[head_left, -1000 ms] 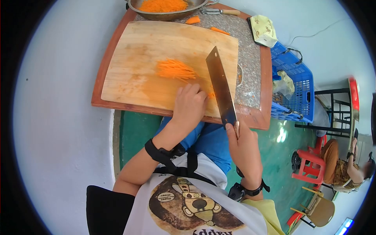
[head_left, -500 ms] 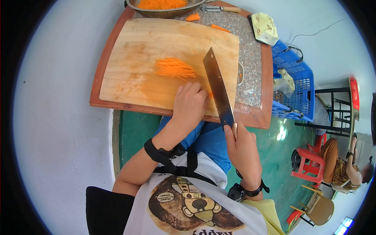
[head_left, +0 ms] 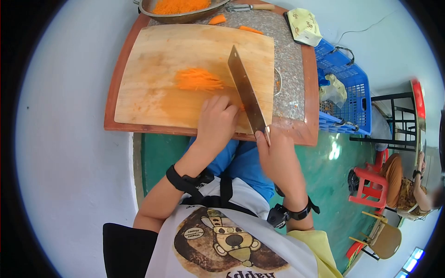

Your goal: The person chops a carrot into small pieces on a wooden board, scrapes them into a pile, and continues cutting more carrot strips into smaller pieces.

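My right hand [head_left: 278, 160] grips the handle of a cleaver [head_left: 245, 92], whose blade lies across the right part of a wooden cutting board [head_left: 153, 60]. My left hand [head_left: 215, 121] presses curled fingers on a small piece of carrot [head_left: 241, 107] right beside the blade, near the board's front edge. A pile of thin carrot strips [head_left: 197, 79] lies in the middle of the board, just beyond my left hand.
A metal bowl of shredded carrot [head_left: 178, 8] stands behind the board, with carrot pieces [head_left: 217, 20] and a peeler [head_left: 248, 7] beside it. A blue crate [head_left: 345, 92] sits right of the table. Another person [head_left: 408, 190] sits on a chair at far right.
The cleaver and both hands have shifted slightly left along the board; the view has also drifted, so the table sits lower-left than before.
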A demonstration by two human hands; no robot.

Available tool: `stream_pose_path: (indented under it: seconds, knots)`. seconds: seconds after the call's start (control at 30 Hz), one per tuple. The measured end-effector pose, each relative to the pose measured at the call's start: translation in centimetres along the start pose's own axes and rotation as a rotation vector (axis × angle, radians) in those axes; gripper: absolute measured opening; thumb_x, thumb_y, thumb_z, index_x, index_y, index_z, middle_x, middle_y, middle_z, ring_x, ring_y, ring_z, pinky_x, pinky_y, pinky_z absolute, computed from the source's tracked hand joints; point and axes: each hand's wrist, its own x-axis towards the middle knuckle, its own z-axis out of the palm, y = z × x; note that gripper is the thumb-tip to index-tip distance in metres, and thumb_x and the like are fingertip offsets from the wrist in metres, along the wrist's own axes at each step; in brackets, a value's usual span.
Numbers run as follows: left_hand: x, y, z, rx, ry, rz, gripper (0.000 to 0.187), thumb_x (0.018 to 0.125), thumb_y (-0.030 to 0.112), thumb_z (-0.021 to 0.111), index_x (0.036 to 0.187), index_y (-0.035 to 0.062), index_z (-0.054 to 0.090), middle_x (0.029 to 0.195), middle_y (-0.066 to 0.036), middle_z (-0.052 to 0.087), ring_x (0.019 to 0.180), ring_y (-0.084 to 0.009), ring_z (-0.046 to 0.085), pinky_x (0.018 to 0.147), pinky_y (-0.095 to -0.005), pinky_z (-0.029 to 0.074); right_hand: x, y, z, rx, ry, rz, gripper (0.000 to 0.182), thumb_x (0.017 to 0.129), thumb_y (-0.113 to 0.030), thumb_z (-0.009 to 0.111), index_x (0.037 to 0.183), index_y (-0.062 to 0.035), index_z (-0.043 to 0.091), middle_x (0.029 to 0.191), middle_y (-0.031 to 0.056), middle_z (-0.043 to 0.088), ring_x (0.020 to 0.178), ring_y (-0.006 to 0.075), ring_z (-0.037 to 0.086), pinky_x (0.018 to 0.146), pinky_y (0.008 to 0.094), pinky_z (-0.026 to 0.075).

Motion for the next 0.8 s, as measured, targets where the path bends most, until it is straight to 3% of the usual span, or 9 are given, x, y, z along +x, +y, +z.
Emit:
stream_pose_path:
  seconds: [0.17,0.37,0.8]
  knots:
    - [-0.7,0.7,-0.5,-0.003,0.070,-0.018,0.016,0.075,0.006,0.067,0.091,0.0027,0.068,0.083,-0.009,0.058,0.081,-0.0284,0.054,0.072,-0.0376,0.041,-0.8,0.0,-1.1,0.127,0.042,0.030,0.022,0.092,-0.014,0.052,0.080,0.0047,0.049,0.065,0.0290,0.055,0.062,0.0477,0.055,0.050,0.0501,0.042]
    - [-0.6,0.2,-0.4,-0.051,0.044,-0.076,0.018,0.075,0.008,0.068,0.093,0.0020,0.068,0.085,-0.009,0.061,0.083,-0.0278,0.056,0.074,-0.0371,0.043,-2.1,-0.6,-1.6,0.084,-0.035,0.169,0.022,0.092,-0.015,0.052,0.082,0.0040,0.048,0.063,0.0277,0.055,0.060,0.0469,0.054,0.049,0.0487,0.042]
    - [-0.6,-0.1,-0.3,0.012,0.067,-0.019,0.012,0.073,0.008,0.070,0.084,0.0030,0.069,0.080,-0.008,0.059,0.079,-0.0258,0.056,0.068,-0.0364,0.043,-2.6,-0.4,-1.0,0.116,-0.026,0.112,0.022,0.092,-0.013,0.053,0.080,0.0034,0.046,0.064,0.0274,0.055,0.059,0.0465,0.055,0.048,0.0501,0.042]
